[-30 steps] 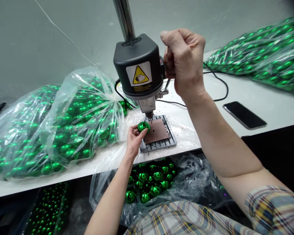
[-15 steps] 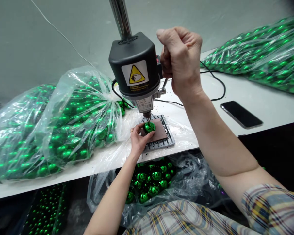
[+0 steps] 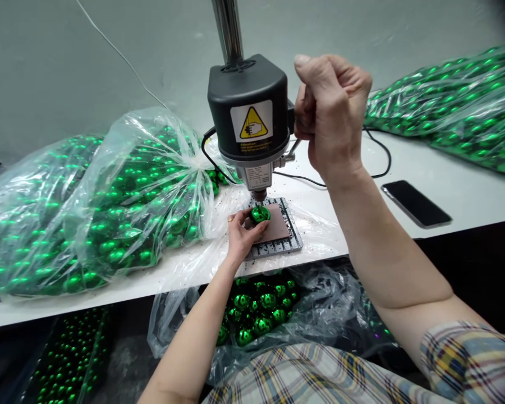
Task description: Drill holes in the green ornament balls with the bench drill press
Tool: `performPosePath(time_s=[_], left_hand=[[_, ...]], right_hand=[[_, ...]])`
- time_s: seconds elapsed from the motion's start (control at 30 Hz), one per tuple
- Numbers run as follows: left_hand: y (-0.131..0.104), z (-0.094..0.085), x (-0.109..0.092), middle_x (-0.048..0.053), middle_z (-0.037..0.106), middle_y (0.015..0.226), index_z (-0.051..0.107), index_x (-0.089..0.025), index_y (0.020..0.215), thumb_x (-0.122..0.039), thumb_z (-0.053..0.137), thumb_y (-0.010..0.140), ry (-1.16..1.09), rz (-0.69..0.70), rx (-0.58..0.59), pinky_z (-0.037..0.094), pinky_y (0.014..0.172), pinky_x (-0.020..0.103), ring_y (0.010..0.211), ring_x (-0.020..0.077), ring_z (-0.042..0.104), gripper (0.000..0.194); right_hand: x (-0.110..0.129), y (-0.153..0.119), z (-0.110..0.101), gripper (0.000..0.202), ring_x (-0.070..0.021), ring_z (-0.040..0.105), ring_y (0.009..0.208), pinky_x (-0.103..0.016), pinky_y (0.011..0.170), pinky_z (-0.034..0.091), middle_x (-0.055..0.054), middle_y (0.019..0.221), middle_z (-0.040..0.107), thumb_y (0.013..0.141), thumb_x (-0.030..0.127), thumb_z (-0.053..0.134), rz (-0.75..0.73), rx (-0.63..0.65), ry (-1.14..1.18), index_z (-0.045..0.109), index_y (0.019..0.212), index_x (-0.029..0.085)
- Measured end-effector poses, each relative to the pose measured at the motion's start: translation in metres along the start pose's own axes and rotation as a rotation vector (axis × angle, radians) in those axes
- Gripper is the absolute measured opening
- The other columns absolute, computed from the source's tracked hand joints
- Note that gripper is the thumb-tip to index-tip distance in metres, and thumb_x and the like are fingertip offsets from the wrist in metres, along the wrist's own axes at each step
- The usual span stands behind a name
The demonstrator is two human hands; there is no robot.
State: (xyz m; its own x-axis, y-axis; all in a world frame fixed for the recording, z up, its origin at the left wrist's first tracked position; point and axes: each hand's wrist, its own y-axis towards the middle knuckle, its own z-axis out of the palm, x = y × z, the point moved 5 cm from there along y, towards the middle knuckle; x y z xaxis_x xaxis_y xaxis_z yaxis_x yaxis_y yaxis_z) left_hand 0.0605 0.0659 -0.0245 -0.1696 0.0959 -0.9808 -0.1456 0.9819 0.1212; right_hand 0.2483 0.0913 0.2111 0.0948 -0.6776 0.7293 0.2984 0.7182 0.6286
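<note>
A shiny green bauble (image 3: 260,214) is pinched between the thumb and fingers of my left hand (image 3: 240,237). It rests on a pinkish-brown pad (image 3: 279,224) lying on the slotted metal base (image 3: 295,242) of a drill press (image 3: 249,92). Directly above the bauble is the drill chuck (image 3: 259,195), its bit reaching down to the bauble's top; whether it has gone in, I cannot tell. Raised beside the motor housing, my right hand (image 3: 335,109) is closed in a fist around the press's lever (image 3: 295,148), whose grip end is hidden by the fingers.
Clear plastic bags of green baubles stand at left (image 3: 122,191) and far right (image 3: 454,112) on the white table (image 3: 362,216). A phone (image 3: 416,203) lies near the front edge. Below it, an open bag (image 3: 261,306) holds more baubles. Dark shavings are scattered around the base.
The view has shifted and tilted slightly, so the press and my right arm appear further right. Both hands keep their grips, and the bauble stays under the bit.
</note>
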Motion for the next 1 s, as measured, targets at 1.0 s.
performPosePath(time_s=[1.0], left_hand=[[-0.01,0.005,-0.012,0.005,0.064,0.101,0.075,-0.025,0.104,-0.023,0.092,0.059,0.055,0.134,0.059,0.041,0.105,0.041,0.108,0.0272,0.055,0.048]], right_hand=[[0.003,-0.006,-0.003,0.049,-0.011,0.024,0.038,-0.031,0.04,0.018,0.005,0.045,0.032,0.09,0.028,0.062,-0.054,0.024,0.032,0.032,0.051,0.024]])
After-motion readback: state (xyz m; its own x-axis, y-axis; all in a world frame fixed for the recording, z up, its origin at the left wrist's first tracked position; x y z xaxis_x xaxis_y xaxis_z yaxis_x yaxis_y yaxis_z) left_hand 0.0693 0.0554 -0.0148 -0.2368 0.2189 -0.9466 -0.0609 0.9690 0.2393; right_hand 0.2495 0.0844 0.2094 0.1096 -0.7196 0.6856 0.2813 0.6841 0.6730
